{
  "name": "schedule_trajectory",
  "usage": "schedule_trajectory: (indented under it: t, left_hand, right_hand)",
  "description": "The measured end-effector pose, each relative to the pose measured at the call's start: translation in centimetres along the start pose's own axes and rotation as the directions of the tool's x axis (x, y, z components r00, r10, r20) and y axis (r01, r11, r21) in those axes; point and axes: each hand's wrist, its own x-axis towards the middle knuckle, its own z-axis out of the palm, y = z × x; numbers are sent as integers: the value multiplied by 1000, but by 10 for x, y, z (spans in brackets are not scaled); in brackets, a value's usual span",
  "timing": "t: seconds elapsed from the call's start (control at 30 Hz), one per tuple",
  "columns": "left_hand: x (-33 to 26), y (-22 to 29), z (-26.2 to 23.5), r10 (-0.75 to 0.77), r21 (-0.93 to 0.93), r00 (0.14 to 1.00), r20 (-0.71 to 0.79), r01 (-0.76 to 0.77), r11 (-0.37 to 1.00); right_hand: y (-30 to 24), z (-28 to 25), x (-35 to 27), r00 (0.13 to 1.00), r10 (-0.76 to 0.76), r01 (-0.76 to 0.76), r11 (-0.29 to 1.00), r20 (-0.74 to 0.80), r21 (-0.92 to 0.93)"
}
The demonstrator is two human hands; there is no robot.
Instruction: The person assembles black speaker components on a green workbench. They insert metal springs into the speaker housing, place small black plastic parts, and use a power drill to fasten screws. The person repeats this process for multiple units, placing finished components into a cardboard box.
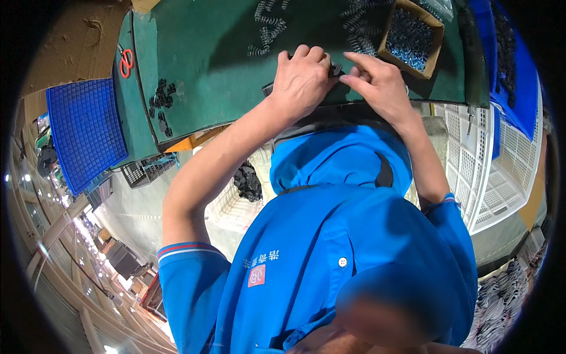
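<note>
My left hand point(302, 79) is closed over a small black plastic part point(336, 69) near the table's front edge. Only the part's right end shows beside my fingers; the rest is covered. Just right of it is my right hand point(380, 85), with index finger and thumb apart and the thumb tip close to the black part. Whether the thumb touches it, I cannot tell. A dark piece point(269, 88) juts out left of my left wrist. Beyond my hands, metal coil springs point(268, 30) lie in a loose row, with another group of springs point(361, 28) farther right.
A cardboard box point(435, 44) of small shiny metal pieces stands at the right. Red-handled scissors point(126, 63) and small black parts point(160, 101) lie at the left of the green table point(200, 65). Blue tray point(85, 130) hangs left; white crates point(471, 159) stand right.
</note>
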Motion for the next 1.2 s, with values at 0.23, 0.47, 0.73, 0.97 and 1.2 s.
schedule_trajectory:
  t: [0.23, 0.47, 0.73, 0.97, 1.2]
  left_hand:
    - [11, 14, -6, -41, 164, 996, 84, 26, 986]
    - [9, -1, -10, -9, -26, 989, 147, 13, 1000]
    - [-3, 14, -7, -22, 144, 987, 157, -1, 990]
    - [-8, -1, -1, -65, -120, 998, 15, 67, 991]
    - [-9, -2, -2, -165, -209, 983, 85, 180, 961]
  right_hand:
    - [7, 8, 6, 992, -103, 111, 989, 77, -98]
    - [15, 15, -1, 977, -202, 211, 964, 71, -163]
    - [17, 41, -4, 955, -293, 282, 879, 32, -385]
    - [17, 42, -3, 963, -265, 234, 916, -53, -326]
    - [18, 46, 2, 989, -143, 120, 922, -36, -367]
